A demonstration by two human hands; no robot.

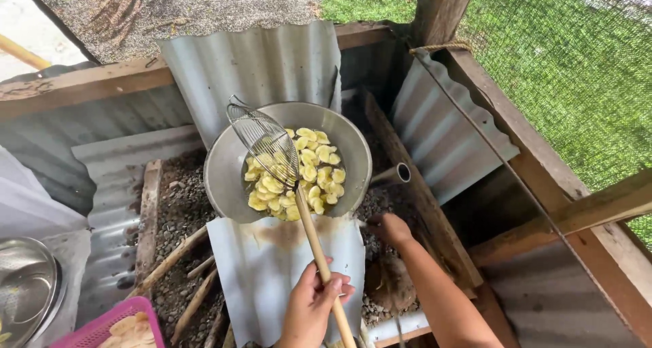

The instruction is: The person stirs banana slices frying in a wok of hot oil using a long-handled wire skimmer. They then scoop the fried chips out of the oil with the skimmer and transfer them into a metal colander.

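The left hand [314,306] is closed around the wooden handle of the skimmer [266,143], whose wire basket rests tilted over the yellow slices [299,175] in the wok [224,178], up ahead of that hand. The right hand [388,229] reaches low beside the wok's near edge; whether it grips anything I cannot tell. Judging by this, keep the handle steady and the basket shallow, so oil doesn't slop

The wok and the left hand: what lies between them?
In the head view, a corrugated metal sheet stands between wok and left hand, crossed by the skimmer's wooden handle.
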